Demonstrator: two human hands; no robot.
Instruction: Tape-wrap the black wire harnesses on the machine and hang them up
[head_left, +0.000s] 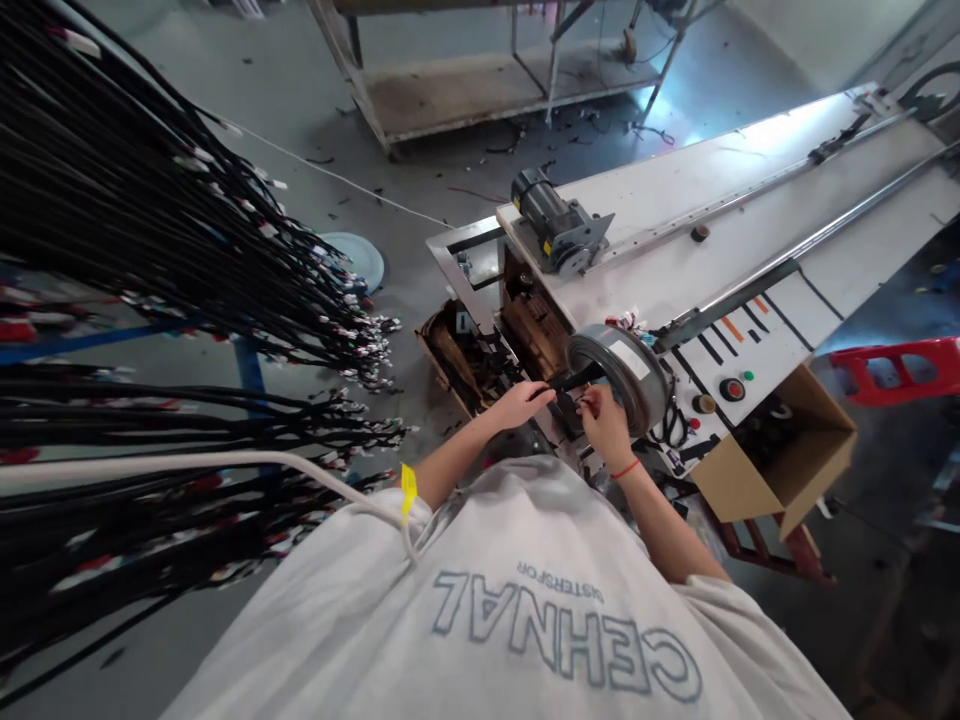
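My left hand (527, 402) reaches in from the left, its fingers closed at the end of a black strip (576, 380). I cannot tell whether the strip is cable or tape. My right hand (606, 420), with an orange-red cord on its wrist, is closed in a pinch close beside it. What its fingertips hold is too small and dark to make out. Just beyond the right hand is a grey round drum (637, 375) with a white label, at the near end of a long white machine table (645, 275).
Black cable bundles with white connectors (225, 230) hang at my left. A motor (544, 210) sits on the machine table. An open cardboard box (787, 460) stands at right, near a red plastic stool (900, 370). A scrap box (450, 360) lies below; a metal rack (465, 95) stands behind.
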